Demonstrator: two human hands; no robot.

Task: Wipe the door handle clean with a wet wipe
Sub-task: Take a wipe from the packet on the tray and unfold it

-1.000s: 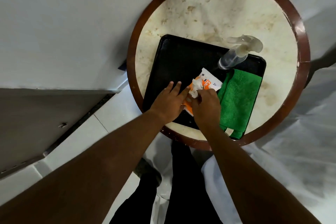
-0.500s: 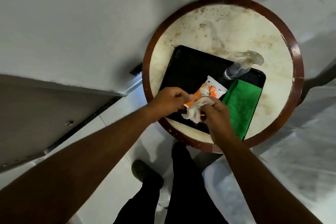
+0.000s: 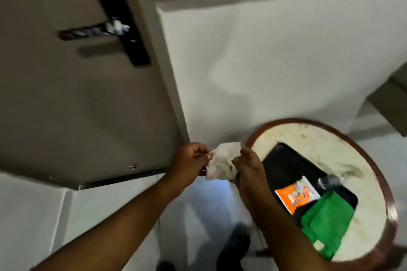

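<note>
A white wet wipe (image 3: 222, 161) is stretched between my two hands in mid-air, left of the round table. My left hand (image 3: 189, 164) pinches its left edge and my right hand (image 3: 247, 168) grips its right side. The dark lever door handle (image 3: 88, 32) on a black lock plate (image 3: 123, 22) sits on the grey door at the upper left, well above both hands. The orange and white wipe packet (image 3: 295, 197) lies on the black tray.
A round marble table with a brown rim (image 3: 372, 160) stands at the right, bearing a black tray (image 3: 284, 167), a green cloth (image 3: 323, 224) and a spray bottle (image 3: 328, 180). A white wall (image 3: 264, 61) lies between door and table. My shoes show on the pale floor below.
The wipe came out of the packet and both hands lifted it off the tray toward the left. My head turned up and left, bringing the door handle into view.
</note>
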